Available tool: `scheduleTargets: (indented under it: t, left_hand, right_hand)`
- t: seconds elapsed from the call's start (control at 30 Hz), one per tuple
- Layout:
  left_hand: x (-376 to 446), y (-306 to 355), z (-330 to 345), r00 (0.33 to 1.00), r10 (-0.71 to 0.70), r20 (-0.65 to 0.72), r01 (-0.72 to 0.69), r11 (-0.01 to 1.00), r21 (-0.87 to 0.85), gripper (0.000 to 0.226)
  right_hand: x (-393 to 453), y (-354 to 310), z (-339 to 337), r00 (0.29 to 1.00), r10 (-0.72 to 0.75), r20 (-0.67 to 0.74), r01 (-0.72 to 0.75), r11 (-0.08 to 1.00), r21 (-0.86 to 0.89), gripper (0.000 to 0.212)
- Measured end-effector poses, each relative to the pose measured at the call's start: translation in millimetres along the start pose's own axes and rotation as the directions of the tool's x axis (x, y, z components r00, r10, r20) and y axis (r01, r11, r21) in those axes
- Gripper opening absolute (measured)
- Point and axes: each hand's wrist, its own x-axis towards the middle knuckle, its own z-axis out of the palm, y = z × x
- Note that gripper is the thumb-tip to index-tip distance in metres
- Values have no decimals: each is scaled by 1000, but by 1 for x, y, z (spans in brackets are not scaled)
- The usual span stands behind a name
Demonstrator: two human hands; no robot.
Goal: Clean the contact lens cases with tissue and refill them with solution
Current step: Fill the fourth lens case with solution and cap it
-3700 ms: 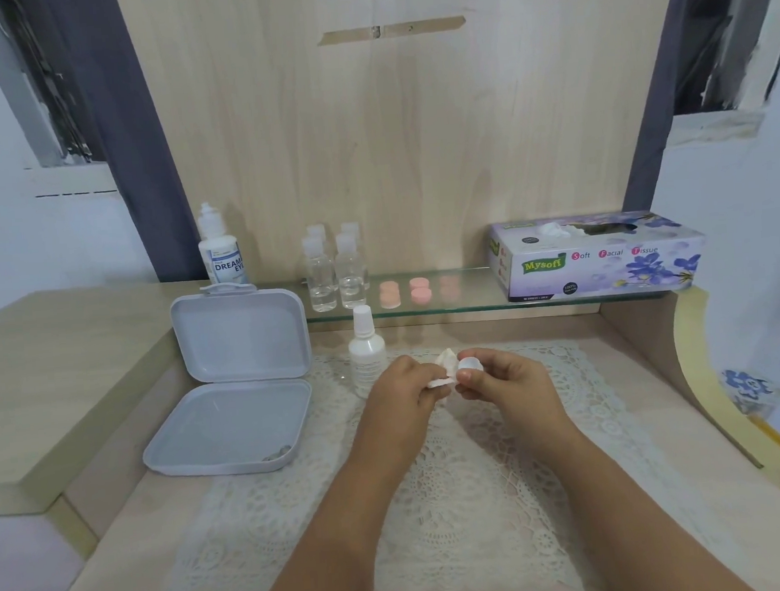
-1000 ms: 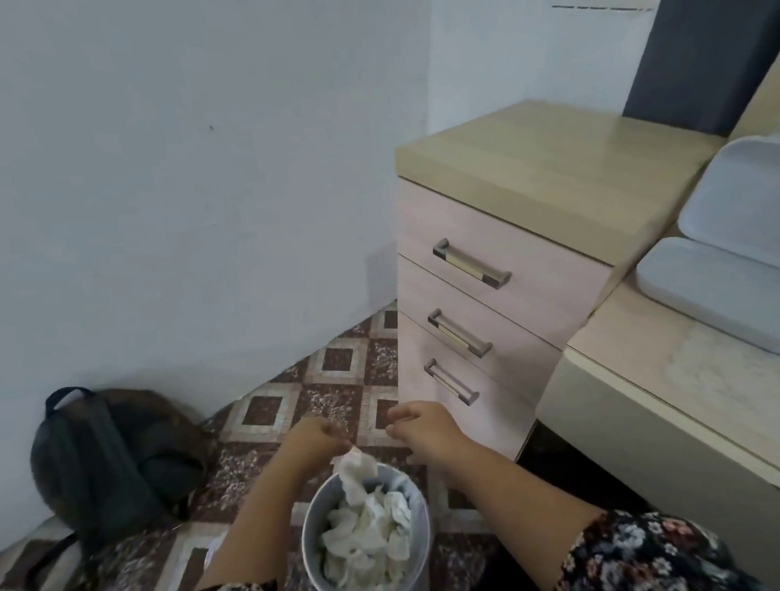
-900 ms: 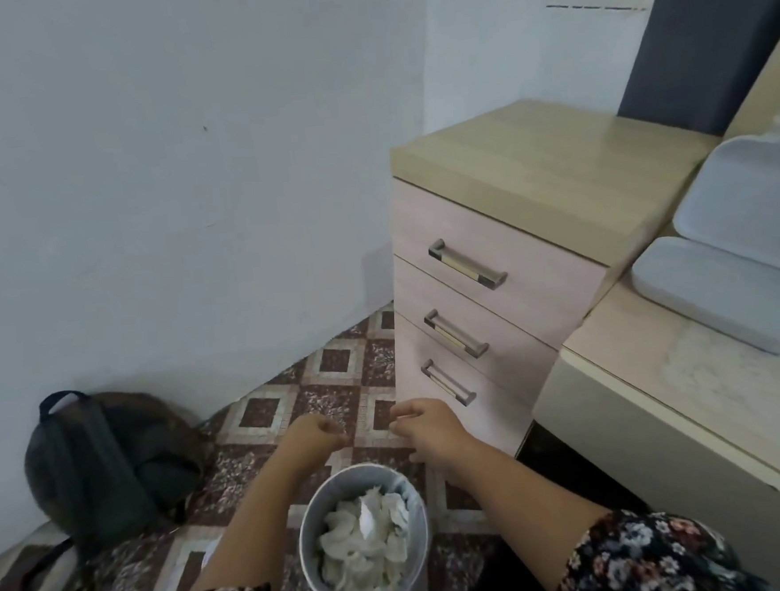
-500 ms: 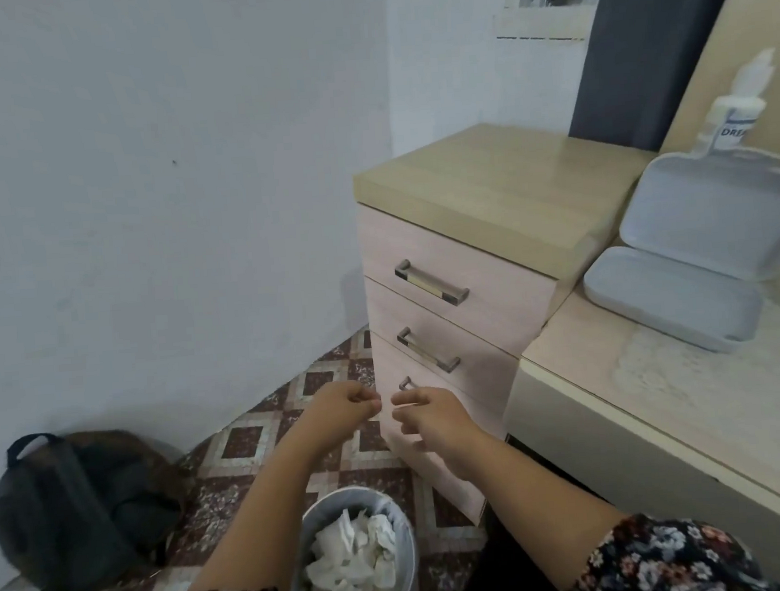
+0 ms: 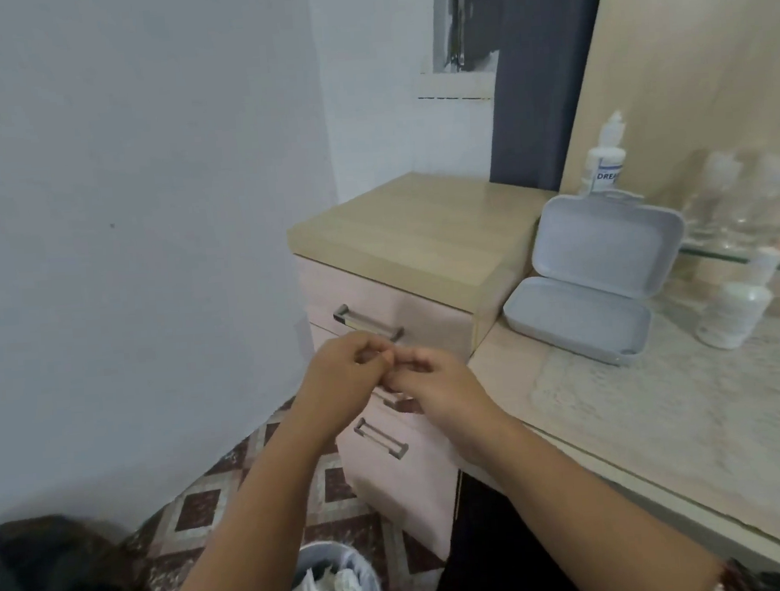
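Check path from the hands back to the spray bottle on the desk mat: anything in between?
Nothing visible blocks it. Both hands, left hand and right hand, hover in front of the drawers; the open grey case sits on the desk corner left of the spray bottle, beside the path rather than across it.

A plain white wall (image 5: 132, 198) fills my view from nine to twelve o'clock. At twelve a window (image 5: 461, 18) sits in its recess, with a dark curtain (image 5: 543, 67) hanging just right of it. A light wooden panel (image 5: 703, 52) stands at one o'clock. In front of me is a drawer unit (image 5: 391, 341) with a pale wood top and metal bar handles. At three to four o'clock runs my surface (image 5: 513, 369), its lace mat (image 5: 664, 410) blurred. The floor (image 5: 262, 479) at six to seven has maroon and cream patterned tiles.
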Motion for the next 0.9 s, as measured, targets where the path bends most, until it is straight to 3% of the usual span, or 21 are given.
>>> scheduleTargets:
  t: [0.33, 0.63, 0.9]
  left_hand:
    - [22, 76, 68, 983, 167, 75, -159, 982, -97, 10]
    - [40, 134, 165, 936, 250, 247, -231, 968, -104, 11]
    - [47, 177, 237, 868, 341, 359, -299, 939, -170, 12]
  right_hand:
    - [-26, -25, -88, 962, -104, -254, 105, 994, -10, 17]
    - [-59, -24, -182, 855, -123, -503, 126, 992, -29, 22]
    - [-88, -21, -255, 759, -132, -638, 95, 991, -91, 24]
